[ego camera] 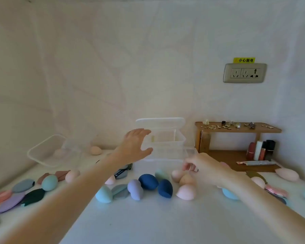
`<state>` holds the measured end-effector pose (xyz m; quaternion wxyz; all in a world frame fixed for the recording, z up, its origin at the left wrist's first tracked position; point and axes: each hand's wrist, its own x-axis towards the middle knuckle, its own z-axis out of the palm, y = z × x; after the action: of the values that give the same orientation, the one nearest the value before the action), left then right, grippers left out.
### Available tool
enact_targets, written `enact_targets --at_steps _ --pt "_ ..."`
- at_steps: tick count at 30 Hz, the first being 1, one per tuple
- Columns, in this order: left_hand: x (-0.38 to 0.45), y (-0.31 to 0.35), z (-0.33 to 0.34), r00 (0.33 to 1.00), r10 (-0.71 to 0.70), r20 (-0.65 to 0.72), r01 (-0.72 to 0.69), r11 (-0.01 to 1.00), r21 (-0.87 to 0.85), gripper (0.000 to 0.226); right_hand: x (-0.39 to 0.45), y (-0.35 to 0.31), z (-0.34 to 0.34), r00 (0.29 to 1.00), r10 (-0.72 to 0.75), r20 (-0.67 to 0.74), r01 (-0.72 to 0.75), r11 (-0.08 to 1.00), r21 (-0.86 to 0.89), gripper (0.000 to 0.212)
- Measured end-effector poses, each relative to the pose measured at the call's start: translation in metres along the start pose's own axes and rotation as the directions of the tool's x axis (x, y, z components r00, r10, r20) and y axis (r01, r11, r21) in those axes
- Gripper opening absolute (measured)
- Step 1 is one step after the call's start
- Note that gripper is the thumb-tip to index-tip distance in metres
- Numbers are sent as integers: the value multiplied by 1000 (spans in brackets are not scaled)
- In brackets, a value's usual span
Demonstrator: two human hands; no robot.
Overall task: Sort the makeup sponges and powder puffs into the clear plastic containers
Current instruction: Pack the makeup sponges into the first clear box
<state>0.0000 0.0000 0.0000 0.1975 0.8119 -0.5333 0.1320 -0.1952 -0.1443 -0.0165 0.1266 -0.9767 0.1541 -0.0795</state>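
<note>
- The left hand (136, 145) is held with fingers straight and spread, thumb apart, just at the left wall of the clear rectangular plastic container (165, 147); whether the wall is actually touched cannot be told
- The right hand (203, 169) is seen with fingers curled in a pinch at the container's front right corner, apparently on its clear rim
- The container's hinged lid (160, 122) is stood open against the wall behind
- A second clear plastic tub (48, 152) is tilted at the far left with a peach sponge seemingly inside
- Egg-shaped foam makeup sponges, among them two dark blue ones (148, 181), and flat leaf-shaped powder puffs (11, 202) are scattered across the white table (165, 222), not yet sorted
- The step is judged to be positioning the container; it is best drawn forward with both sides steadied, so the light plastic is not tipped
- Little room is left in front, where sponges are crowded just beside the base; the wooden shelf (236, 128) stands near on the right, while bare table lies nearer the person
</note>
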Motion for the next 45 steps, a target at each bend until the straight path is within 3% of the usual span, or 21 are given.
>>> enact_targets --at_steps 5,9,12,18,23,27,30,33,38,42,45 --pt "8 -10 8 1000 3 1 -3 980 200 25 11 0 9 999 27 35 -25 998 -51 23" --pt "6 -6 3 980 168 -106 -130 946 298 24 13 -8 25 995 45 90 -37 995 -93 23" --pt "-15 4 -19 926 309 -216 -252 933 256 36 10 -20 26 1000 -21 -17 19 996 -85 21" --pt "-109 10 -78 933 210 -291 -192 977 88 40 3 -58 11 985 -159 -65 161 986 36 23" --pt "-186 -4 -96 957 -43 -286 23 997 -74 31 18 -104 34 956 -285 -66 290 951 104 27" --pt "-234 -33 -96 954 -147 -261 134 989 -67 32 52 -131 71 929 -368 -26 368 922 121 30" --pt "-262 -48 -97 960 -226 -166 220 974 -54 33 75 -148 83 937 -348 -38 349 921 173 26" --pt "-279 -57 -90 972 -211 -99 208 977 -34 39 92 -164 88 934 -357 -5 349 910 223 29" --pt "-283 -76 -91 977 -199 -82 197 980 -39 46 114 -183 103 913 -370 172 349 926 143 36" --pt "-274 -77 -97 937 -320 139 332 940 -74 33 130 -192 114 894 -334 297 334 941 54 24" --pt "-273 -74 -96 901 -346 263 385 916 -114 20 136 -195 120 880 -364 304 368 929 48 19"
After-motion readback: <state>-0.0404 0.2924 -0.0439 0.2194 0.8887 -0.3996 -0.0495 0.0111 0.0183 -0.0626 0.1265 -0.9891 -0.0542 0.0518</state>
